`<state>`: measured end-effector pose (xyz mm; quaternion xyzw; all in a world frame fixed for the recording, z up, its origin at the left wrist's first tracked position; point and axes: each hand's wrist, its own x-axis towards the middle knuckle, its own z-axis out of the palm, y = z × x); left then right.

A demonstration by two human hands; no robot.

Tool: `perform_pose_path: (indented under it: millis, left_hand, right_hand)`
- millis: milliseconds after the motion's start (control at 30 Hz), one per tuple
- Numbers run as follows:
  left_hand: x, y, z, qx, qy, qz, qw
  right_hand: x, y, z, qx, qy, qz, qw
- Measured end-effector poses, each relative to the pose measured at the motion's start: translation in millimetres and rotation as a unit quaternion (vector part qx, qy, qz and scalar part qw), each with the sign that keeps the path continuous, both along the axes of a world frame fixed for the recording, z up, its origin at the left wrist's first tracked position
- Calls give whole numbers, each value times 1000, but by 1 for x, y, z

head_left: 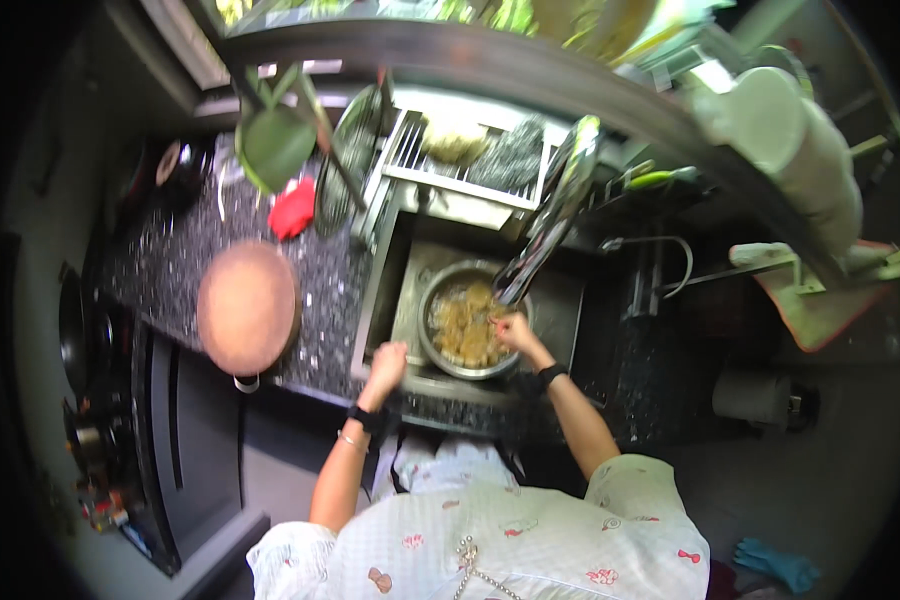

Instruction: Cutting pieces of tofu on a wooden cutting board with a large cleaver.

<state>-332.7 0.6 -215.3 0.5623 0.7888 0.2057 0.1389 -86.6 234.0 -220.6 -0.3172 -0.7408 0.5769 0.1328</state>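
Note:
A round metal bowl [426, 345] stands in the steel sink [402, 312]. In it lie several brownish-yellow pieces [467, 322] in cloudy water; their exact kind is unclear. My right hand [515, 332] is over the bowl's right side, fingers pinched together at the pieces. What they hold, if anything, is too small to make out. My left hand [388, 361] is closed in a fist at the sink's left front edge, left of the bowl and apart from it. No object shows in it. The shiny faucet [542, 243] reaches down to the bowl's upper right rim.
A round wooden board [248, 308] is on the speckled counter [322, 290] at left, near a red cloth [292, 208]. Behind the sink, a white rack [400, 150] holds scouring pads. A green dustpan-like utensil [273, 148] hangs at back left. Blue gloves [778, 565] lie lower right.

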Motion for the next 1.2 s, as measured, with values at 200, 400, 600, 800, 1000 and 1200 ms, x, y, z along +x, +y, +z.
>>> perform_pose_path:
  millis: [200,400,600,800,1000,1200]
  left_hand:
    - [28,83,173,-151,-177,-85,969]
    - [0,130,193,42,-291,-79,952]
    - [11,159,262,38,-325,-180,928]
    - [49,161,312,197,-273,-212,917]
    - [66,191,294,253,-237,-222,911]
    - [61,183,309,226,-229,-192,927]
  right_hand:
    - [6,0,42,3,-248,-122,961]
    - [4,25,107,-69,-136,-147,977]
    - [-30,106,152,171,19,-256,951]
    - [-76,87,203,-23,54,-50,997]
    - [-43,69,149,289,-123,-116,942]
    - [-74,-24,115,-646,227,-170,708]
